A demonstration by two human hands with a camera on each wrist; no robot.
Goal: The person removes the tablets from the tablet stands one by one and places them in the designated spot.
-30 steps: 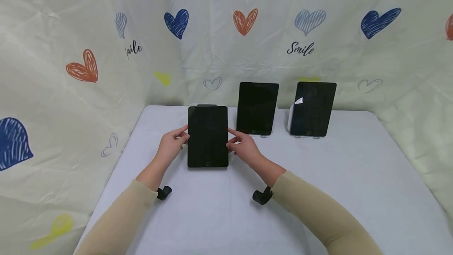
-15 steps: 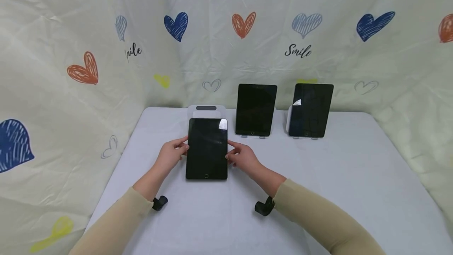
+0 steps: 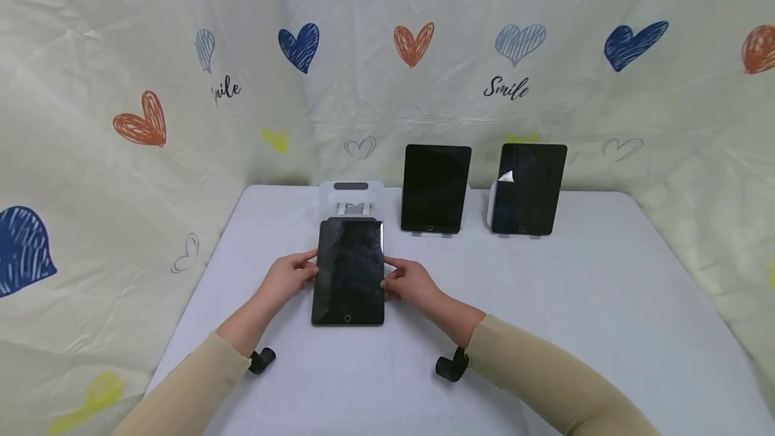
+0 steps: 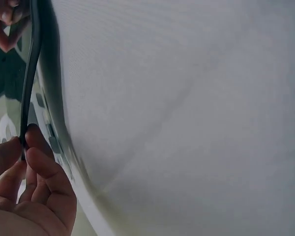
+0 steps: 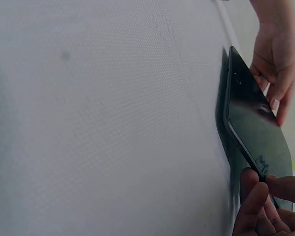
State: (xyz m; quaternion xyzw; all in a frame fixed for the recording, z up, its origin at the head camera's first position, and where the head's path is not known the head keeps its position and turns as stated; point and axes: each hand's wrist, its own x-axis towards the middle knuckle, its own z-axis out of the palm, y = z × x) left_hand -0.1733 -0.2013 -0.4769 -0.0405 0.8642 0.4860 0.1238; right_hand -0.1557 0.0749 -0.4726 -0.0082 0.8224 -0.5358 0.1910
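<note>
We see a tablet (image 3: 349,271) just in front of the white stand (image 3: 351,187) (whether touching, we cannot tell); the left hand (image 3: 286,279) and right hand (image 3: 414,282) pinch its side edges. Should either narrow grip slacken or shift unevenly, we judge, the tablet could twist or drop.

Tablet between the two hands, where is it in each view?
Head: tablet slightly left of centre, below the middle.
Left wrist: upper left, seen nearly edge-on.
Right wrist: along the right side, slanted.
Shared landmark: the left hand gripping its edge, visible in all three.
</note>
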